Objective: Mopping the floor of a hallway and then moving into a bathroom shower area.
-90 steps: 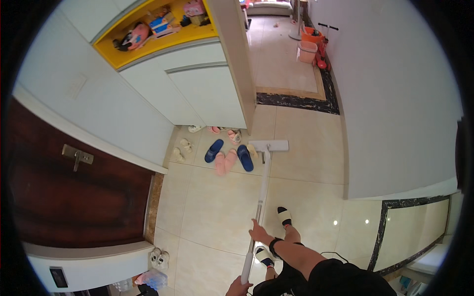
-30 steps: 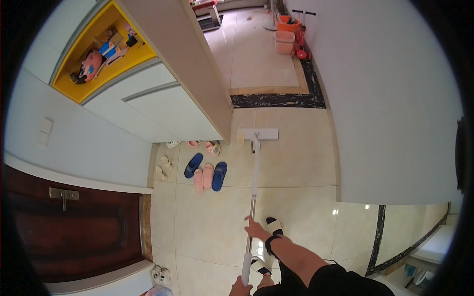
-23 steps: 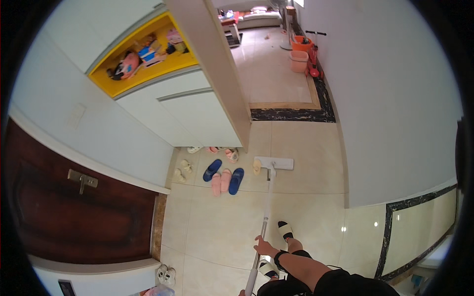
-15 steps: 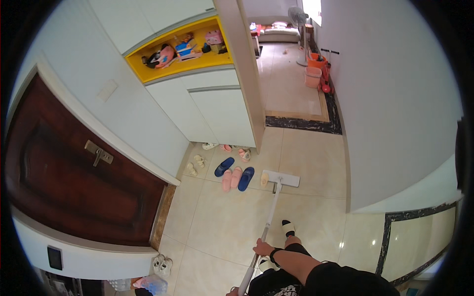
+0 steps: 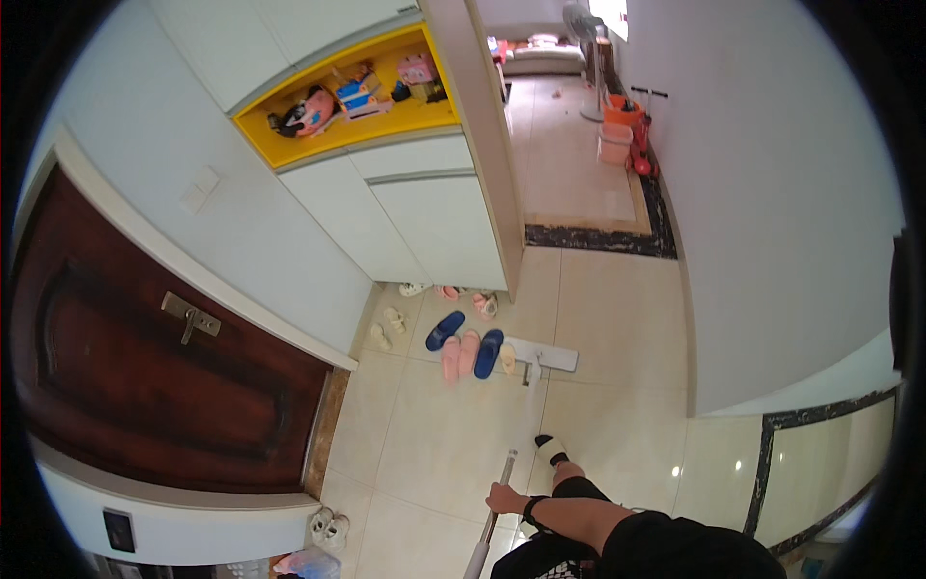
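Observation:
My right hand, a dark band at its wrist, is closed around the pole of a flat mop. The pole slants away from me to a white rectangular mop head lying on the tiles. Against the head's left part sits a small cream slipper, right beside a navy slipper. Between that one and a second navy slipper stands a pair of pink slippers. My left hand is out of view.
A white cabinet with a yellow niche stands ahead, small shoes along its base. At left is a brown door; white shoes lie near it. My foot is beside the pole. Buckets and a scooter stand far right.
The mop head has shifted left, closer to the navy slipper, and the small cream slipper has moved left with it. My left hand has dropped out of the lower edge.

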`<state>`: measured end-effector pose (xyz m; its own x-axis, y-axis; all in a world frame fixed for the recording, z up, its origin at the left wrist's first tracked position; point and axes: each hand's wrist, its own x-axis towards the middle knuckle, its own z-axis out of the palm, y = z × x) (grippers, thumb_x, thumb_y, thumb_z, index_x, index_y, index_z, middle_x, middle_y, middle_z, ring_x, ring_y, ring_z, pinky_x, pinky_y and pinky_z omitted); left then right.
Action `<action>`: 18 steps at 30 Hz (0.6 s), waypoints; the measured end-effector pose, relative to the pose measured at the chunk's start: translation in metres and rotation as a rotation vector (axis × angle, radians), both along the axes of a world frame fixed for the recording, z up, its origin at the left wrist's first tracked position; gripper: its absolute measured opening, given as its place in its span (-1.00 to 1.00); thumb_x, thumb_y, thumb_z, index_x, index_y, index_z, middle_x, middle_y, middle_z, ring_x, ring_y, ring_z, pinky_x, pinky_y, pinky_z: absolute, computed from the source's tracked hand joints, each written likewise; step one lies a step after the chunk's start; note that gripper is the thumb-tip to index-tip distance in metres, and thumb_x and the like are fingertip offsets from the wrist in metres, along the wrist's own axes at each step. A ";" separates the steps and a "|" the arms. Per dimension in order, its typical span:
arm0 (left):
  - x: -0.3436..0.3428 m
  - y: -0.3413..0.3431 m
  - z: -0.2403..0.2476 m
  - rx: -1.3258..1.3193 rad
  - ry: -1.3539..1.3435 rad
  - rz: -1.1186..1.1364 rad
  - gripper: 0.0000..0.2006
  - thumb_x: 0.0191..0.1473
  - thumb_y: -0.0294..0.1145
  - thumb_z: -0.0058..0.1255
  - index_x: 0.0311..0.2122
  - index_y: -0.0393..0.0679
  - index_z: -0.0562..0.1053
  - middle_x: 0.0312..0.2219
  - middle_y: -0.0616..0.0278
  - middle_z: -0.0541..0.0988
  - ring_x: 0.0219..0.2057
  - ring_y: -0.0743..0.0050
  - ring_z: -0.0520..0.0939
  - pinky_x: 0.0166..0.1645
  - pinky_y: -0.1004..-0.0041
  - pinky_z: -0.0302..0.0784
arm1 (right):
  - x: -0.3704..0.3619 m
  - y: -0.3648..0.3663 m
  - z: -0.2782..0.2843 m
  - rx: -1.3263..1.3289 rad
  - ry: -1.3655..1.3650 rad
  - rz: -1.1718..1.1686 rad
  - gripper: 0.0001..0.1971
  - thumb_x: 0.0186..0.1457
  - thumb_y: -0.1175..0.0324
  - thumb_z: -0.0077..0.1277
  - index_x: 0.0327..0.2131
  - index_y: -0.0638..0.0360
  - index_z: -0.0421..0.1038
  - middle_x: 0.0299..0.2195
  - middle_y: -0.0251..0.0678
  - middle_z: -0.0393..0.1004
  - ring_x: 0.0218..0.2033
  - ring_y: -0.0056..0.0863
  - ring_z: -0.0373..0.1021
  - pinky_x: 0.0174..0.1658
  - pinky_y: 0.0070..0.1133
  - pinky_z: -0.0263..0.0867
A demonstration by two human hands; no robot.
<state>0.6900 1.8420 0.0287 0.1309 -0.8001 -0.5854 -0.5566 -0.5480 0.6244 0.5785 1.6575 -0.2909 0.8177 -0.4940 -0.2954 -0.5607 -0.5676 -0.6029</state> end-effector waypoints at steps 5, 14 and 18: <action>0.004 -0.039 0.005 -0.030 -0.121 -0.054 -0.73 -0.04 -0.30 -0.06 -0.24 -0.23 0.33 -0.71 0.12 0.43 -0.76 0.42 0.37 -0.67 0.40 0.27 | 0.028 -0.039 -0.002 -0.098 -0.143 0.022 -0.81 -0.16 0.35 -0.11 -0.66 0.27 0.38 -0.68 -0.10 0.29 -0.52 -0.21 0.30 -0.59 -0.36 0.29; 0.036 -0.084 -0.023 0.258 0.105 0.029 -0.52 -0.10 -0.43 -0.07 -0.01 -0.24 0.18 -0.70 0.21 0.40 -0.74 0.55 0.37 -0.70 0.51 0.30 | 0.052 -0.089 -0.004 0.464 -0.102 -0.550 -0.75 -0.12 0.32 -0.12 -0.46 0.39 0.25 -0.59 0.03 0.40 -0.53 -0.14 0.40 -0.49 -0.36 0.34; 0.036 -0.062 -0.029 0.315 0.227 0.112 -0.42 -0.13 -0.45 -0.08 0.07 -0.28 0.09 -0.70 0.25 0.39 -0.75 0.55 0.37 -0.71 0.54 0.32 | 0.037 -0.071 0.033 0.446 -0.078 -0.694 -0.78 -0.11 0.29 -0.11 -0.52 0.30 0.34 -0.52 -0.10 0.32 -0.40 -0.08 0.35 -0.34 -0.31 0.32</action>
<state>0.7257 1.7795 -0.0007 0.0465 -0.5653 -0.8236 -0.3495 -0.7816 0.5167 0.6154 1.5869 -0.2579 0.3964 -0.7438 -0.5382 -0.6430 0.1936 -0.7410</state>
